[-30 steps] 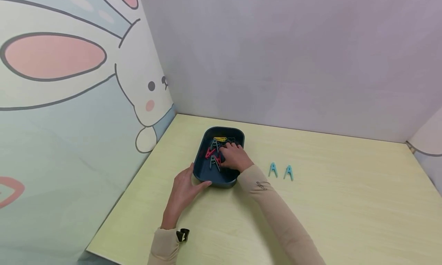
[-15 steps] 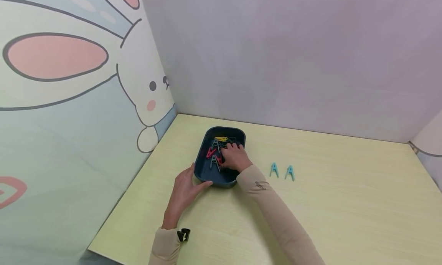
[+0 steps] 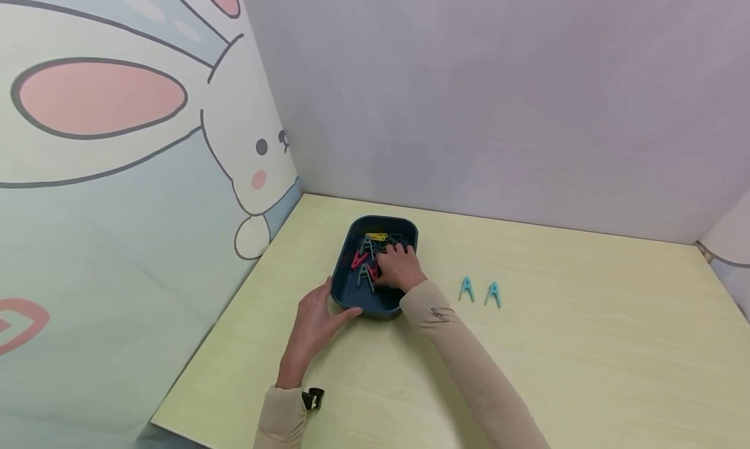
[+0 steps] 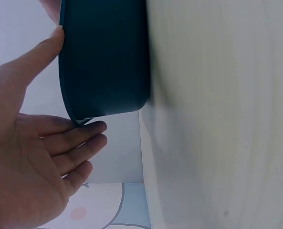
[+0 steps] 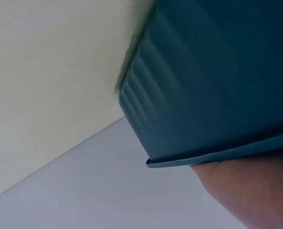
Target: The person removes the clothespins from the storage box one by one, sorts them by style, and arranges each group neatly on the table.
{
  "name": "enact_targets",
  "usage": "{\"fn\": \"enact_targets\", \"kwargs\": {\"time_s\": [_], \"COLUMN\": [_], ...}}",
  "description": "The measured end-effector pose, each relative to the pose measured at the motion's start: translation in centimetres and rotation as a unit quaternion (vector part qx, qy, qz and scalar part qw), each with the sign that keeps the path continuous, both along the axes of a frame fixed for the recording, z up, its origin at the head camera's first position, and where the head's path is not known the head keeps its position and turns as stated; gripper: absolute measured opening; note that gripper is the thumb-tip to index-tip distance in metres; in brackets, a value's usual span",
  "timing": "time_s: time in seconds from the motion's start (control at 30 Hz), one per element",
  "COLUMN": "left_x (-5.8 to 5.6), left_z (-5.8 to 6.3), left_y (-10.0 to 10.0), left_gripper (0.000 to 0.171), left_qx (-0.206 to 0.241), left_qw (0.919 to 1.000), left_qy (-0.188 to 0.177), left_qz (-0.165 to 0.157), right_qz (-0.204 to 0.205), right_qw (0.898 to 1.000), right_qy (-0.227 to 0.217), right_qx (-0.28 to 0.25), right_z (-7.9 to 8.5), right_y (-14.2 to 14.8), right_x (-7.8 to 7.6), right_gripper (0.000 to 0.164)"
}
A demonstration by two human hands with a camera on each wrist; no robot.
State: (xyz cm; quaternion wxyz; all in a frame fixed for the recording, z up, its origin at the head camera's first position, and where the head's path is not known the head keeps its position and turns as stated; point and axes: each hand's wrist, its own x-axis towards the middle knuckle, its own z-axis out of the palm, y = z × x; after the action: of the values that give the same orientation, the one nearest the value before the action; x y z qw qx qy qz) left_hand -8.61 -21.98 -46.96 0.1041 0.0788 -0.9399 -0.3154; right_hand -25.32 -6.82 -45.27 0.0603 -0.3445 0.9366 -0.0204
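A dark blue plastic bin [image 3: 381, 314] stands on the table, holding several clothespins. Among them are a yellow clothespin [image 3: 377, 237], a red clothespin [image 3: 359, 260] and a grey-blue clothespin [image 3: 364, 275]. My left hand [image 3: 312, 324] touches the bin's near left corner, thumb at the front rim and extended fingers at the left side. In the left wrist view, the palm of the left hand [image 4: 31, 167] stays off the bin wall. My right hand [image 3: 400, 268] reaches inside at the right. Its fingertips are hidden, so whether it pinches a clothespin is unclear.
Two light blue clothespins [image 3: 466, 289] lie on the table [image 3: 586, 332] to the right of the bin. A grey wall [image 3: 498, 110] rises behind the table. At the left stands a wall with a rabbit picture [image 3: 234, 130].
The head view has shifted slightly, moving everything a little to the right. Both hands keep their places at the bin, and the clothespins lie as before.
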Motion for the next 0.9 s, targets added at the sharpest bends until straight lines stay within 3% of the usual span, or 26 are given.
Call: {"fn": "enact_targets", "kwargs": {"time_s": [0.9], "left_x": [-0.06], "left_z": [0.00], "left_y": [0.06], "left_gripper": [0.094], "left_qx": [-0.007], "left_qw": [1.0000], "left_qy": [0.003], "left_qz": [-0.001], "right_qz": [0.004], "right_qw": [1.000], "right_qy": [0.027], "right_qx": [0.005], "right_z": [-0.52], "right_y": [-0.29], "right_x": [-0.03], "right_gripper": [0.065]}}
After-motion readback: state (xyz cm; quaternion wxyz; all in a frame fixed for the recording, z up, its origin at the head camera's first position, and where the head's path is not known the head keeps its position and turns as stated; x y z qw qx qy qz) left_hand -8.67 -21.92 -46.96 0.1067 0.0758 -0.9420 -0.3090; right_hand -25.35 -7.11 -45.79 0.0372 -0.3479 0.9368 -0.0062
